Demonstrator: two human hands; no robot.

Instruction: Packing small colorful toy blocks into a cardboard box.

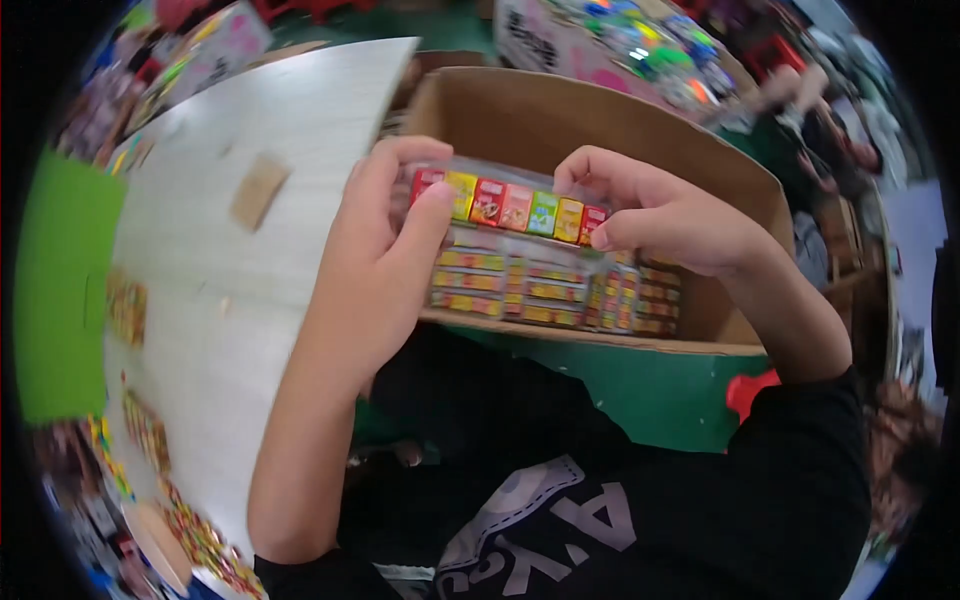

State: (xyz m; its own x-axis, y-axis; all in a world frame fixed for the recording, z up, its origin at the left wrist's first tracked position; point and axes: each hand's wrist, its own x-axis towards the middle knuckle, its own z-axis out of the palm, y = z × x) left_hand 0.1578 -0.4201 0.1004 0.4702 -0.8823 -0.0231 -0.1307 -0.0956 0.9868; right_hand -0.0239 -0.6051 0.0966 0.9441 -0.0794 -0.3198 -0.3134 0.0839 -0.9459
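Left fingers (428,215): clasped on the left end of the pack; thumb laid over the front face, index finger curled at the far edge;
Right fingers (625,230): pinching the right end of the same pack; thumb at the near corner, index finger by the far edge;
Pack (515,208): held between left and right fingers, over the carton; right end nearer the body than the left; see-through, with a row of seven small pieces showing in red, yellow, pink and green;
Carton (600,112): below the fingers and reaching beyond them; brown cardboard, uncovered on top;
Stacked packs (540,292): inside the carton, on the body side of the fingers; set in close rows, somewhat blurred;
Counter (300,120): left of the left fingers; white;
Brown piece (258,190): on the counter, left of the left fingers; too blurred to name;
Coloured heap (205,540): by the counter's near left edge, well apart from the fingers;
Far box (520,35): well beyond the fingers; bright items heaped at its top.
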